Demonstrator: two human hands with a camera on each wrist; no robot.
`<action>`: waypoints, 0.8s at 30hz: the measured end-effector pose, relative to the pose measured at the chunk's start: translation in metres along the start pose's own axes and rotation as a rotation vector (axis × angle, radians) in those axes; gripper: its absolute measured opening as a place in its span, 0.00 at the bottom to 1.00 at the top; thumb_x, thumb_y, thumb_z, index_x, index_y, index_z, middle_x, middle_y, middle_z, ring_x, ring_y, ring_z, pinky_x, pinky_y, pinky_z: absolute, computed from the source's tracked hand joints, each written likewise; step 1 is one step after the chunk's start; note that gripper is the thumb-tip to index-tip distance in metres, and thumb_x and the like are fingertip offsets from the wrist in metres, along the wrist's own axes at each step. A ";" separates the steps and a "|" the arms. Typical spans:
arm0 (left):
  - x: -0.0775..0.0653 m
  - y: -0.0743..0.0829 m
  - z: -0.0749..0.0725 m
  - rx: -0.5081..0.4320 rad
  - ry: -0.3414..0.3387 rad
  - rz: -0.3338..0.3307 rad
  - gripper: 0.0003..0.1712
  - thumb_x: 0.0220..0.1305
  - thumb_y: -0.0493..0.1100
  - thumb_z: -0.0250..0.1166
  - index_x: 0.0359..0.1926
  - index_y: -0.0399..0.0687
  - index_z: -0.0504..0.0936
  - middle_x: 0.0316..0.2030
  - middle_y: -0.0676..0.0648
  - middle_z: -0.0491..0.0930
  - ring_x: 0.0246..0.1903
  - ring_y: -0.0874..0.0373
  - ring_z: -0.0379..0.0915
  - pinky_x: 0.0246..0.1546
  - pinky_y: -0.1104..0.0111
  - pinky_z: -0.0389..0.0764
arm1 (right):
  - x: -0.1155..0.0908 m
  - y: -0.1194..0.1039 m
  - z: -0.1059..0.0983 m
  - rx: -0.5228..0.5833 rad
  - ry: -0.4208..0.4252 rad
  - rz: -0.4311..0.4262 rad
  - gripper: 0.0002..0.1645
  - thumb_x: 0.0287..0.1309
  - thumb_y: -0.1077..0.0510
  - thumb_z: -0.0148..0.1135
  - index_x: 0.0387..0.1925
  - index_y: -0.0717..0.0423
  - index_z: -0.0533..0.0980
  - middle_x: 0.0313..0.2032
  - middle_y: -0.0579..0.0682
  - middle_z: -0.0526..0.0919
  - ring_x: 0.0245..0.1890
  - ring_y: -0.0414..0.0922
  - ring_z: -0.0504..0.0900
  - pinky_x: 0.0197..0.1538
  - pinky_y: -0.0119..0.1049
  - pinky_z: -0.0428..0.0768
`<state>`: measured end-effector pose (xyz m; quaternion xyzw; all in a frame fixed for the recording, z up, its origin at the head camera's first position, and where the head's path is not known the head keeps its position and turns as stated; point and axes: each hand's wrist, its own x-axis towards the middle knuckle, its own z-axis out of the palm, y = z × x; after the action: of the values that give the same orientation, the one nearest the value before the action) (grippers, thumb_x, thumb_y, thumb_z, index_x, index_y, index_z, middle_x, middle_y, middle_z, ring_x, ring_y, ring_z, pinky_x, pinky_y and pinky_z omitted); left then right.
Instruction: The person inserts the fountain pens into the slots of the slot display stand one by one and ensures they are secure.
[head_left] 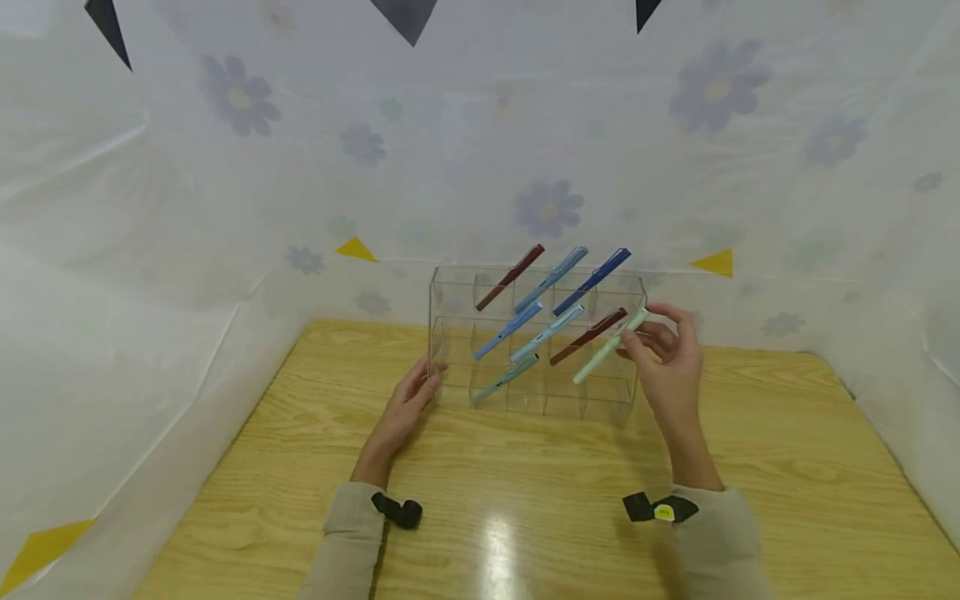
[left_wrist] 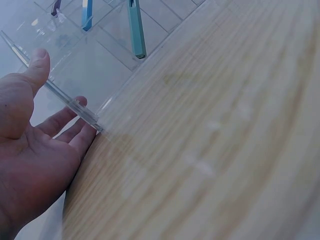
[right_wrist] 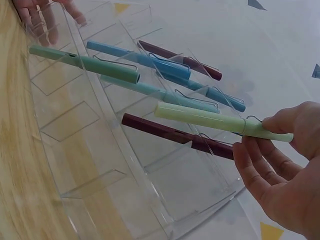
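A clear pen rack with stepped tiers stands on the table. My right hand pinches a pale green pen near its clip end, between thumb and fingers. The pen slants over the rack's right side, beside a dark red pen; whether it touches the rack I cannot tell. At the rack's left side, my left hand holds the side edge, thumb in front and fingers behind. A teal pen lies in the lowest tier. In the middle tier are a blue pen and a light blue pen.
Across the top tier lean another dark red pen, a sky-blue pen and a dark blue pen. The wooden table runs back to a flower-patterned white sheet behind the rack.
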<state>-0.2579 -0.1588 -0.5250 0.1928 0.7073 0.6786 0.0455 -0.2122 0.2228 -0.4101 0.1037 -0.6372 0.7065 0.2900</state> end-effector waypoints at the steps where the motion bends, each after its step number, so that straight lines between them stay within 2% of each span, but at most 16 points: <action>1: 0.000 0.000 0.000 -0.001 0.000 0.000 0.31 0.83 0.44 0.50 0.81 0.53 0.58 0.71 0.32 0.65 0.74 0.39 0.57 0.67 0.40 0.60 | -0.001 0.001 0.002 -0.002 0.000 -0.002 0.28 0.63 0.73 0.66 0.62 0.73 0.69 0.40 0.63 0.85 0.36 0.45 0.88 0.39 0.38 0.86; 7: 0.000 0.001 0.000 -0.011 -0.005 0.000 0.31 0.83 0.44 0.50 0.81 0.51 0.57 0.71 0.33 0.65 0.74 0.38 0.56 0.67 0.39 0.61 | -0.005 0.008 0.014 0.007 0.013 0.015 0.27 0.62 0.74 0.66 0.60 0.75 0.68 0.39 0.59 0.85 0.36 0.44 0.88 0.40 0.38 0.86; 18: 0.000 0.000 -0.001 -0.010 -0.017 -0.004 0.31 0.83 0.44 0.50 0.82 0.55 0.56 0.72 0.33 0.64 0.74 0.39 0.56 0.68 0.38 0.59 | -0.015 0.022 0.032 -0.023 -0.027 0.045 0.22 0.61 0.76 0.66 0.56 0.74 0.72 0.41 0.76 0.81 0.34 0.45 0.88 0.38 0.39 0.86; 24: 0.000 0.000 -0.001 -0.016 -0.019 -0.003 0.31 0.83 0.44 0.50 0.82 0.56 0.56 0.72 0.32 0.63 0.74 0.39 0.56 0.69 0.40 0.58 | -0.021 0.030 0.039 -0.092 -0.059 0.059 0.21 0.61 0.77 0.65 0.55 0.76 0.72 0.40 0.76 0.82 0.33 0.39 0.87 0.38 0.35 0.85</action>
<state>-0.2586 -0.1600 -0.5253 0.1978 0.7015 0.6824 0.0550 -0.2200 0.1790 -0.4394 0.0922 -0.6799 0.6815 0.2546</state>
